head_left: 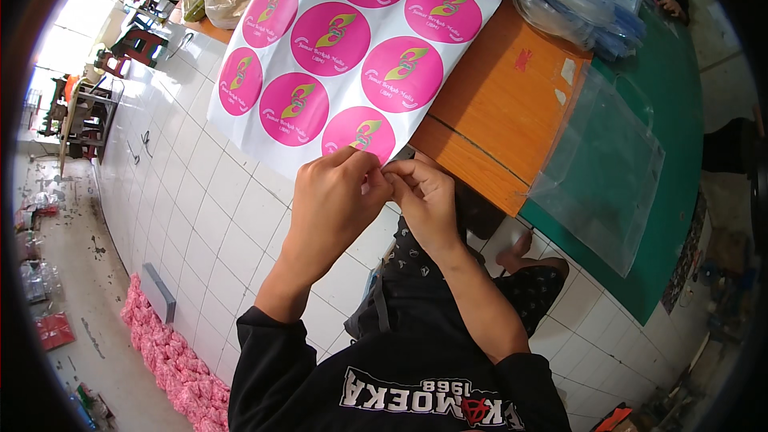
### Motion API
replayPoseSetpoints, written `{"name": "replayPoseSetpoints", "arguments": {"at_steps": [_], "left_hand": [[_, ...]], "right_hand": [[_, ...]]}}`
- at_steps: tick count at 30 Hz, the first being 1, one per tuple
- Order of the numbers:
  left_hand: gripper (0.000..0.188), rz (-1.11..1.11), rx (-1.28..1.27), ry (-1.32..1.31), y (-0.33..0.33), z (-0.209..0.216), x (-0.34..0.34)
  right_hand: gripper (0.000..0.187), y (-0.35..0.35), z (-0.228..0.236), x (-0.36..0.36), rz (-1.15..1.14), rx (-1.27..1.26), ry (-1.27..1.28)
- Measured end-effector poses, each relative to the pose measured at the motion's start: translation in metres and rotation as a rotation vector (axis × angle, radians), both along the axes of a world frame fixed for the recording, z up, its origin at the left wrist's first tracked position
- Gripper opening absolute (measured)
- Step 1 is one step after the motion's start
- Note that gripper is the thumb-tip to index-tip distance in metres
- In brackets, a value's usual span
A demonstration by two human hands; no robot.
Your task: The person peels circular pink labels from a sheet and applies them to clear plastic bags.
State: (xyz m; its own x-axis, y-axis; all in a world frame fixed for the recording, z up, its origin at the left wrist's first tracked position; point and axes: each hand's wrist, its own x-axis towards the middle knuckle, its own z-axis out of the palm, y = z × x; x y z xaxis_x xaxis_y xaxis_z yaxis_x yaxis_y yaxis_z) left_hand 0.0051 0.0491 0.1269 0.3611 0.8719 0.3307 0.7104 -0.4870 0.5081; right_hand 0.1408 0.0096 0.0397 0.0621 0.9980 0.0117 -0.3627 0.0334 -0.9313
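A large white sticker sheet (276,156) with several round pink stickers slopes down toward me over the table's edge. At its near corner my left hand (340,192) is closed, thumb and finger pinching the sheet just below a pink sticker (358,133). Close beside it, almost touching, my right hand (426,196) pinches at the same corner. The fingertips of both hands overlap there, so exactly what lies between them is partly hidden.
An orange wooden table (496,104) adjoins a green surface (672,184) on the right. A clear plastic bag (604,176) lies across both; more clear plastic (576,0) is heaped behind. Pink bundles (172,360) and a grey block (158,294) are at lower left. A foot (516,252) shows beneath the table.
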Motion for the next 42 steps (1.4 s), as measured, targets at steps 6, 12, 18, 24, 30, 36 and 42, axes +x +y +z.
{"name": "replayPoseSetpoints", "arguments": {"at_steps": [6,12,18,24,30,36,42], "left_hand": [[0.007,-0.018,-0.023,0.013,0.001,-0.006,-0.001],[0.005,0.014,-0.05,0.012,0.0,-0.006,-0.001],[0.009,-0.014,-0.163,-0.088,0.001,0.003,-0.009],[0.013,-0.095,-0.227,-0.124,0.01,0.009,-0.014],[0.012,-0.095,-0.268,-0.114,0.014,0.008,-0.019],[0.012,-0.106,-0.261,-0.066,0.015,0.01,-0.014],[0.011,-0.154,-0.219,-0.037,0.021,0.005,-0.021]], "right_hand": [[0.017,0.005,0.005,0.001,0.085,-0.213,0.391],[0.016,0.01,-0.001,-0.001,0.066,-0.185,0.265],[0.017,0.009,0.007,-0.003,0.051,-0.171,0.283],[0.018,0.009,-0.002,-0.002,0.067,-0.116,0.284],[0.018,0.009,0.001,-0.003,0.086,-0.132,0.268],[0.017,0.009,0.0,-0.002,0.073,-0.141,0.234],[0.017,0.01,-0.002,-0.004,0.06,-0.15,0.224]]}}
